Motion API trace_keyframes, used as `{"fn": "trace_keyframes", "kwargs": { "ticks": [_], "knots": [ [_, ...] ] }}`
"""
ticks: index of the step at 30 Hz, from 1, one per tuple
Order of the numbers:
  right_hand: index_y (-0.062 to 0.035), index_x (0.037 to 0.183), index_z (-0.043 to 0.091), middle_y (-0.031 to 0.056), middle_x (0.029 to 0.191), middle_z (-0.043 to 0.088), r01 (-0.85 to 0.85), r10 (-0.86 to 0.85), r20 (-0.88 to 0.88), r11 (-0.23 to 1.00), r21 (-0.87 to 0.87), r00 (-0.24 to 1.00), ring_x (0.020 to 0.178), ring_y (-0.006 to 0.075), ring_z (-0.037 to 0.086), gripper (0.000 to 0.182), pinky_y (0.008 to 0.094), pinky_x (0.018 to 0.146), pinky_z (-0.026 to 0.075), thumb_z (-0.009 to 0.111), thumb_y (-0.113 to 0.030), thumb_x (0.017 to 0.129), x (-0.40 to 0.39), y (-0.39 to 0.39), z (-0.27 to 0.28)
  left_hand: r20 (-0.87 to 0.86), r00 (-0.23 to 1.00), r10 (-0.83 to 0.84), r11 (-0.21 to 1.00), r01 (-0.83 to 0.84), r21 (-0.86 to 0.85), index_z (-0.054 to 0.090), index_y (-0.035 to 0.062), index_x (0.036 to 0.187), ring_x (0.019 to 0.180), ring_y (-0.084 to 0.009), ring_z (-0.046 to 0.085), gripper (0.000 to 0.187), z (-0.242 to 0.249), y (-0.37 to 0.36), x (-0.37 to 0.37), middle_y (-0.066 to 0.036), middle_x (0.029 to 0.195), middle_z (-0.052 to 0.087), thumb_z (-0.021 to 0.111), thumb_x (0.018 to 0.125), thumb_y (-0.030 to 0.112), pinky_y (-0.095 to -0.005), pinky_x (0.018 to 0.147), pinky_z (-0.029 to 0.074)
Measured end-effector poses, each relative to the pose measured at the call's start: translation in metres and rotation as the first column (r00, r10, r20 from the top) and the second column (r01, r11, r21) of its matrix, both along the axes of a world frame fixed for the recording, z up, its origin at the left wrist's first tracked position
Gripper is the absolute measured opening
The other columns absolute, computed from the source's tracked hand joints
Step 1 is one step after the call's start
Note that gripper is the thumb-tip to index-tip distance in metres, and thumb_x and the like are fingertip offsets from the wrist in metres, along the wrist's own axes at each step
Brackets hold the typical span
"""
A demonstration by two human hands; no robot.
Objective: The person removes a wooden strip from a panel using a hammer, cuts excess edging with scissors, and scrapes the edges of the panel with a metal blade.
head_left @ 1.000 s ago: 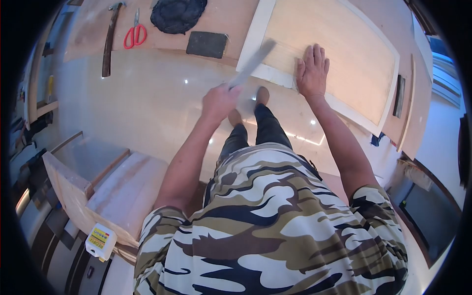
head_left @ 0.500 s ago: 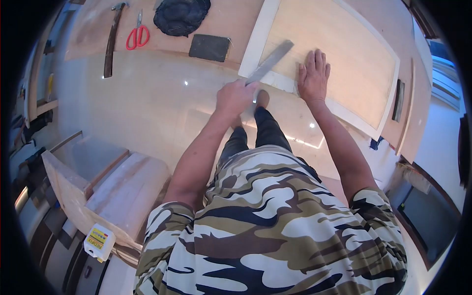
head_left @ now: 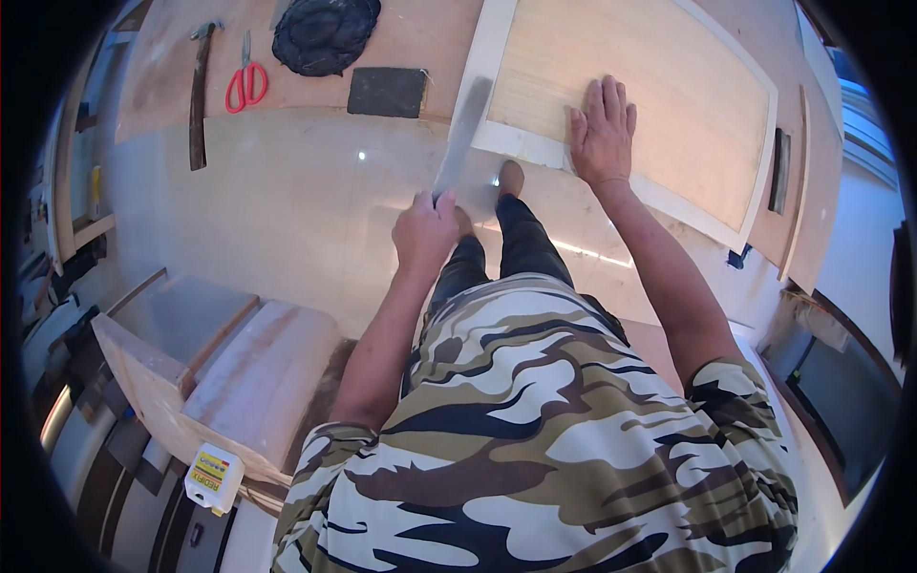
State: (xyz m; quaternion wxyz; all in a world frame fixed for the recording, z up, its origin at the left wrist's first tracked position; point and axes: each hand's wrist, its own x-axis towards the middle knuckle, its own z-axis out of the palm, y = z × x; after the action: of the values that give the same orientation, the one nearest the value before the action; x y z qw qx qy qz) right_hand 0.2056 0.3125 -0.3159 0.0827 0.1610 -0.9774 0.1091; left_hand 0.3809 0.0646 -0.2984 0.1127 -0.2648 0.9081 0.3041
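Note:
My left hand (head_left: 425,234) is closed around the lower end of a flat grey metal bar (head_left: 463,134), which looks like a file. The bar points up and slightly right, its far end overlapping the white border at the near left corner of the framed panel (head_left: 540,151); whether they touch I cannot tell. My right hand (head_left: 604,134) lies flat, fingers spread, on the panel's pale wood face near its front edge. Left of the panel, a dark rectangular pad (head_left: 387,92) rests on the wooden table (head_left: 153,91).
A hammer (head_left: 200,100), red-handled scissors (head_left: 246,84) and a black bundle (head_left: 327,36) lie at the upper left. A dark strip (head_left: 780,172) is right of the panel. At the lower left stand a wooden box-like piece (head_left: 143,368) and a white container (head_left: 214,477).
My left hand has moved left and down with the bar, which is now more upright and has come off the panel's wood face toward its left corner. My right hand stays on the panel.

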Motion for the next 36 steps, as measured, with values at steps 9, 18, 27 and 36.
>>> {"fn": "trace_keyframes", "kwargs": {
  "ticks": [9, 18, 27, 36],
  "knots": [
    [0.0016, 0.15, 0.04, 0.021, 0.161, 0.032, -0.002, 0.002, -0.011, 1.0, 0.003, 1.0, 0.152, 0.0384, 0.023, 0.06, 0.0562, 0.123, 0.018, 0.043, -0.038, 0.105, -0.001, 0.0, -0.001, 0.022, 1.0, -0.017, 1.0, 0.018, -0.021, 0.066, 0.0005, 0.091, 0.079, -0.048, 0.068, 0.051, 0.013, 0.003, 0.0, -0.026, 0.079, 0.069, 0.055, 0.098, 0.049, -0.0561, 0.071, 0.053],
    [0.0017, 0.149, 0.041, 0.0215, 0.16, 0.033, -0.011, 0.011, -0.021, 1.0, 0.011, 1.0, 0.151, 0.0391, 0.025, 0.06, 0.0572, 0.122, 0.018, 0.043, -0.038, 0.105, -0.002, -0.002, -0.003, -0.113, 0.993, -0.024, 0.997, 0.015, -0.074, 0.066, 0.0019, 0.087, 0.077, -0.0482, 0.067, 0.05, -0.004, -0.001, -0.025, -0.026, 0.078, 0.068, 0.056, 0.098, 0.05, -0.0562, 0.069, 0.053],
    [0.0024, 0.149, 0.041, 0.022, 0.159, 0.034, -0.013, 0.012, -0.026, 1.0, -0.015, 1.0, 0.151, 0.0386, 0.024, 0.061, 0.0577, 0.122, 0.018, 0.044, -0.039, 0.105, 0.002, 0.003, -0.004, -0.079, 0.997, 0.003, 0.999, -0.006, -0.033, 0.068, 0.0002, 0.088, 0.084, -0.0484, 0.067, 0.054, -0.011, 0.001, -0.022, -0.027, 0.085, 0.069, 0.056, 0.097, 0.052, -0.0559, 0.075, 0.053],
    [0.0017, 0.15, 0.041, 0.0214, 0.159, 0.034, -0.013, 0.012, -0.033, 1.0, -0.024, 0.999, 0.151, 0.0384, 0.024, 0.061, 0.0574, 0.122, 0.018, 0.044, -0.04, 0.105, -0.001, 0.001, -0.005, 0.0, 1.0, -0.023, 1.0, 0.023, -0.017, 0.068, -0.0005, 0.09, 0.086, -0.0484, 0.067, 0.055, 0.005, 0.008, -0.009, -0.027, 0.087, 0.069, 0.053, 0.099, 0.051, -0.0547, 0.075, 0.053]
  ]
}}
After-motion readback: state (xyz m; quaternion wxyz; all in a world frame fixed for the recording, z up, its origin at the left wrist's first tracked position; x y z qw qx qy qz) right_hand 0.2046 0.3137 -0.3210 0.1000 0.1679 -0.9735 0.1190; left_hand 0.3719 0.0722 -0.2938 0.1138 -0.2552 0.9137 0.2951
